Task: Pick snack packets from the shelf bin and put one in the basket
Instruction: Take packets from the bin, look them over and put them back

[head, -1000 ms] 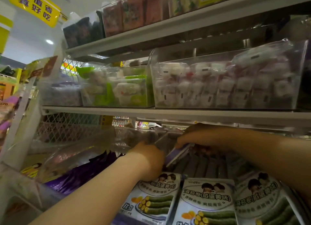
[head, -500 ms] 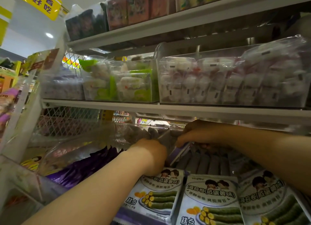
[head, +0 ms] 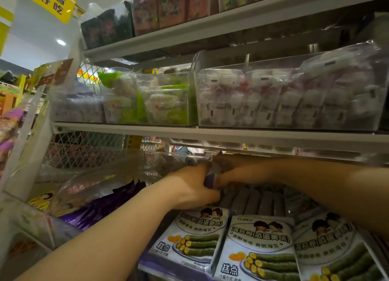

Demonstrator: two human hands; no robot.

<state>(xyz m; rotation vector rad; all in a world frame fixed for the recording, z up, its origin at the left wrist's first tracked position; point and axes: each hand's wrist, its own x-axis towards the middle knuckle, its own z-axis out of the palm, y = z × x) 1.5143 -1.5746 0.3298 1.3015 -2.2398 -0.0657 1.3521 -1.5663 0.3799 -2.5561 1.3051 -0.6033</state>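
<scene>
Bright ceiling light (head: 61,42) glows upper left; shelf undersides fall into shadow; glare streaks the clear bins (head: 284,95), their contents soft and blurred; wide-angle distortion bends the edges.

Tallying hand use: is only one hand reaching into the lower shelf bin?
No, the left hand and the right hand both reach in and grip the same purple packet.

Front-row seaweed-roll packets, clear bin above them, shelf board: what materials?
Seaweed-roll packets: likely printed plastic film, fairly glossy, since the surface creases and one edge looks crimped.
Clear bin: rigid transparent plastic, maybe acrylic. The contents show through and the edges catch light.
Shelf board: looks like white-painted metal with a matte finish and a thin, straight front lip. Not certain.
</scene>
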